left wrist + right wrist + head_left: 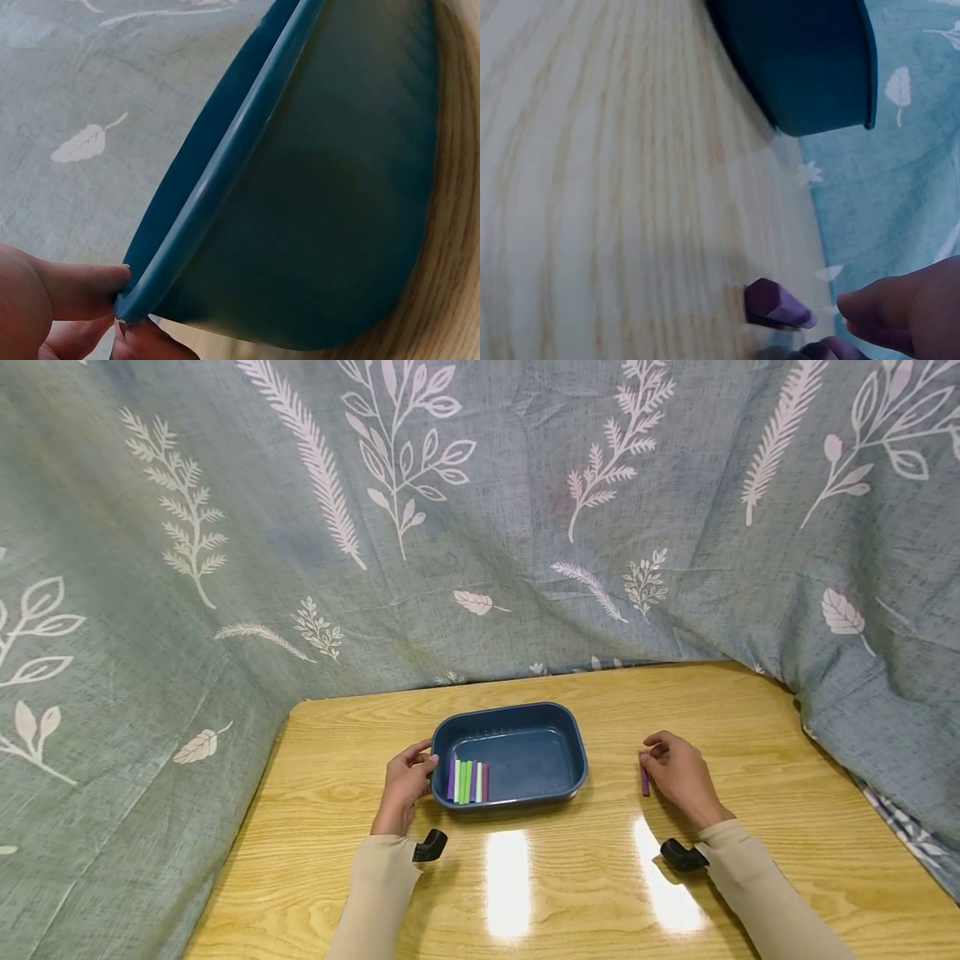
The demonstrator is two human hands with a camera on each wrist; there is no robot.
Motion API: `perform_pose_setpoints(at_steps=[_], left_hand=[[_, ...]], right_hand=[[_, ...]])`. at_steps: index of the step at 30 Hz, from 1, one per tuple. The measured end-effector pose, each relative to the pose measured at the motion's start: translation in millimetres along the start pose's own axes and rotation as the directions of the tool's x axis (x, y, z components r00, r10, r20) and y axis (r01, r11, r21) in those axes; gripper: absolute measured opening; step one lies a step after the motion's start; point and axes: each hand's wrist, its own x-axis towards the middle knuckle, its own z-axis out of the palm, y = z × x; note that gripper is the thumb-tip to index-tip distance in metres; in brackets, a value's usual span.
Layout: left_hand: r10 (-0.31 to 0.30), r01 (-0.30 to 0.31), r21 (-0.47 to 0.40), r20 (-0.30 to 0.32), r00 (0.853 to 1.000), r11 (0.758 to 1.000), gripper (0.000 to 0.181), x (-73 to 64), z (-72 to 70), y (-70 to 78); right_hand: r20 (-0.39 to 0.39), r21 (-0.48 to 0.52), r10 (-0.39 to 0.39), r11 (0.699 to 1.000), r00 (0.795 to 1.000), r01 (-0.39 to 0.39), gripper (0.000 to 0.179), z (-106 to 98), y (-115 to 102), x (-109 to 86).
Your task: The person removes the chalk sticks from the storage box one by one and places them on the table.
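Purple stick (645, 784) — beside right hand (679, 775)

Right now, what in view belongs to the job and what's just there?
Likely the job:
- left hand, gripping blue tray
- right hand, at loose purple stick
- sticks in tray

Just there:
- wooden table
- leaf-print cloth
- black wrist attachments

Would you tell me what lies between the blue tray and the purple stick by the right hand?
In the head view, only bare table lies between the blue tray and the purple stick.
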Motion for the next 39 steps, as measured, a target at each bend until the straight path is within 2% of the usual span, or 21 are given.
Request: perform_pose_setpoints(at_steps=[8,11,22,30,39], left_hand=[[-0.001,0.001,-0.014,0.0,1.0,1.0,0.037,0.3,-0.2,-0.8],[-0.005,0.005,-0.013,0.0,1.0,1.0,0.037,0.4,0.6,-0.5],[-0.006,0.006,-0.007,-0.009,1.0,1.0,0.037,-1.7,0.4,0.1],[-0.005,0.005,-0.01,-0.008,1.0,1.0,0.037,-0.1,0.1,-1.5],[-0.001,0.001,-0.014,-0.008,1.0,1.0,0.037,-2.2,0.0,-0.7]], right_hand=[[-0.045,0.03,-0.014,0.999,0.999,0.016,0.024,-2.6,-17.0,0.8],[-0.059,0.075,-0.027,0.997,0.998,0.032,0.023,-1.9,-27.9,0.4],[-0.133,0.183,-0.163,0.965,0.978,0.186,0.017,19.3,-65.8,1.9],[-0.122,0.225,-0.26,0.933,0.958,0.282,0.02,41.0,-91.7,1.4],[-0.064,0.28,-0.313,0.906,0.947,0.319,0.019,66.5,-114.5,3.1]])
